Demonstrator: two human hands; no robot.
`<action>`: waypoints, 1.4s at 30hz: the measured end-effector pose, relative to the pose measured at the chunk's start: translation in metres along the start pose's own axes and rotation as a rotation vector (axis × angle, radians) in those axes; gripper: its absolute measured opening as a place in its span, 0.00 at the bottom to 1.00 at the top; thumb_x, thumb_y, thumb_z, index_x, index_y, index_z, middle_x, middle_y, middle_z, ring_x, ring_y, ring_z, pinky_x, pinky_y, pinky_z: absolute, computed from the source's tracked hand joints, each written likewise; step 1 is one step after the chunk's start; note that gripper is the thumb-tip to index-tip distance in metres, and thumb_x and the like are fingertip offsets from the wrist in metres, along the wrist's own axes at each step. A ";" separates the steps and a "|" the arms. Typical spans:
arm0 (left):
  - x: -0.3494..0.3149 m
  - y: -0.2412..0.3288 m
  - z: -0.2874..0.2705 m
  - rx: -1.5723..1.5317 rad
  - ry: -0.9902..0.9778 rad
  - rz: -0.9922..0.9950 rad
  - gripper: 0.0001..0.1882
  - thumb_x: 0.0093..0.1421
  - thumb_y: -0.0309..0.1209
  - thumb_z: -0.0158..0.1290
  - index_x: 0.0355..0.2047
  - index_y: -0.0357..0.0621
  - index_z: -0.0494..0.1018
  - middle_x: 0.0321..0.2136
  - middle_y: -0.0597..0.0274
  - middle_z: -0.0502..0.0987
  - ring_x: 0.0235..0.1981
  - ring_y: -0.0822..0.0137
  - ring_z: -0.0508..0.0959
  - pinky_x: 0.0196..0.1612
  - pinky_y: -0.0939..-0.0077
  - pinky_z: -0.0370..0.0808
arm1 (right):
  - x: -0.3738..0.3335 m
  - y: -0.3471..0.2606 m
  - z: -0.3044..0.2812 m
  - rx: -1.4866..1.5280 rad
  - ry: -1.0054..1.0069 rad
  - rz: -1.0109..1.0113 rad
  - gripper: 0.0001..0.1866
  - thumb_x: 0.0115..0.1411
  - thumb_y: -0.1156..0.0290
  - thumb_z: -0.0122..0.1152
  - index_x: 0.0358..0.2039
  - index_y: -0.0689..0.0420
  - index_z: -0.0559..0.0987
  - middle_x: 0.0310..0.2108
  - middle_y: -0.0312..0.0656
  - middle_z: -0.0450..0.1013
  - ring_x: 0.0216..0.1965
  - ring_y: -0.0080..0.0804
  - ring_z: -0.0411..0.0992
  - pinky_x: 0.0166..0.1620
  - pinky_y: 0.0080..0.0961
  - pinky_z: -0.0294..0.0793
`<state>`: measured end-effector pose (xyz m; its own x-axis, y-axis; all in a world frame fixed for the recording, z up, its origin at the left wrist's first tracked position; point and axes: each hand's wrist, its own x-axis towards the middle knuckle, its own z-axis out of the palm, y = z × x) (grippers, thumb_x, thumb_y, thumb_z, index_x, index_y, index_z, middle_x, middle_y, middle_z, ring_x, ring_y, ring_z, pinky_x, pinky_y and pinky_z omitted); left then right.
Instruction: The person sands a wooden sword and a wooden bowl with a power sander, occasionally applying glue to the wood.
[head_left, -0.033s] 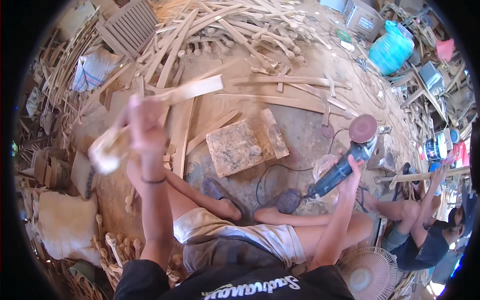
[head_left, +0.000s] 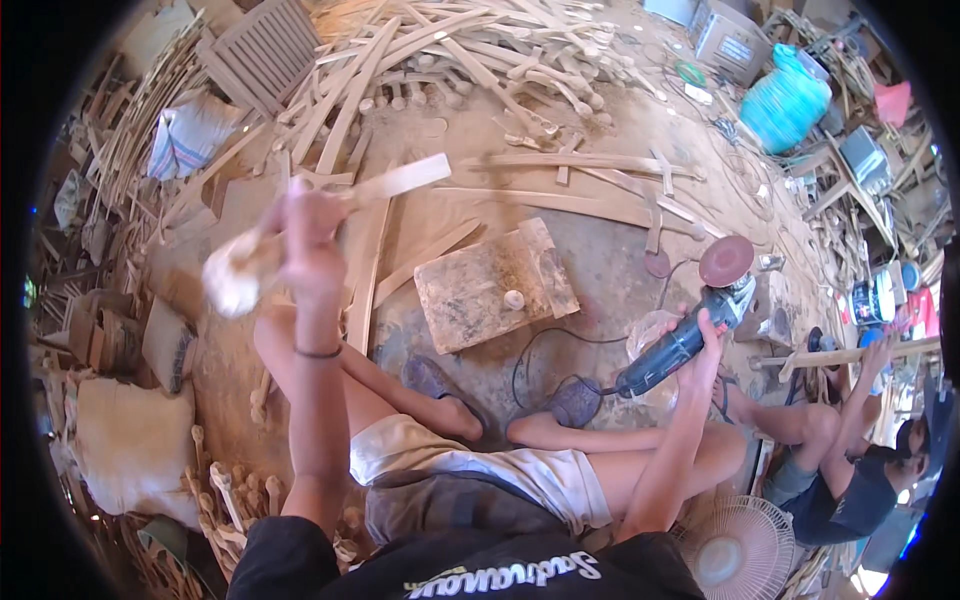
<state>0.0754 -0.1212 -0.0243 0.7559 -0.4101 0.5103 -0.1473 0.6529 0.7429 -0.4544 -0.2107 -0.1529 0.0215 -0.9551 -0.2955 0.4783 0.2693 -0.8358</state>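
Left grip (head_left: pixel 312 235) is encircling a knobbed wooden piece (head_left: pixel 402 182); right grip (head_left: pixel 705 345) is clasping an angle grinder (head_left: pixel 662 359). Its disc (head_left: pixel 726 261) is standing apart; blur is obscuring finished versus remaining work.

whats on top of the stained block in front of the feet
On the stained block sits a small pale knob-like piece, near a strip of board along its right side. The surface directly beneath that piece is covered.

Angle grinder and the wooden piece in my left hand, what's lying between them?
In the head view, a stained block lies between them, with a small pale thing on it; a long wooden strip lies nearer your left hand.
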 end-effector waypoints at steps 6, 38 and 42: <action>-0.014 0.026 0.004 -0.028 -0.196 0.085 0.26 0.79 0.26 0.50 0.19 0.47 0.59 0.13 0.69 0.59 0.15 0.73 0.55 0.26 0.69 0.64 | -0.013 0.021 0.022 -0.161 0.037 -0.125 0.23 0.72 0.60 0.72 0.57 0.56 0.71 0.42 0.46 0.81 0.36 0.35 0.83 0.36 0.33 0.85; -0.140 0.064 0.073 0.538 -0.430 0.065 0.30 0.80 0.57 0.47 0.31 0.46 0.57 0.27 0.65 0.68 0.32 0.73 0.65 0.37 0.77 0.62 | -0.124 0.014 0.220 -0.983 -0.319 -0.606 0.47 0.63 0.53 0.78 0.76 0.53 0.62 0.57 0.57 0.80 0.52 0.59 0.84 0.50 0.49 0.85; -0.142 0.061 0.069 0.504 -0.466 0.065 0.29 0.80 0.56 0.48 0.31 0.47 0.56 0.28 0.64 0.70 0.33 0.73 0.66 0.39 0.78 0.64 | -0.125 0.017 0.221 -1.050 -0.331 -0.561 0.47 0.63 0.53 0.78 0.76 0.51 0.61 0.59 0.57 0.79 0.53 0.59 0.83 0.50 0.49 0.85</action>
<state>-0.0847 -0.0668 -0.0220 0.3990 -0.6848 0.6098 -0.5469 0.3560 0.7577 -0.2550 -0.1141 -0.0278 0.3349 -0.9145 0.2272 -0.4396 -0.3649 -0.8207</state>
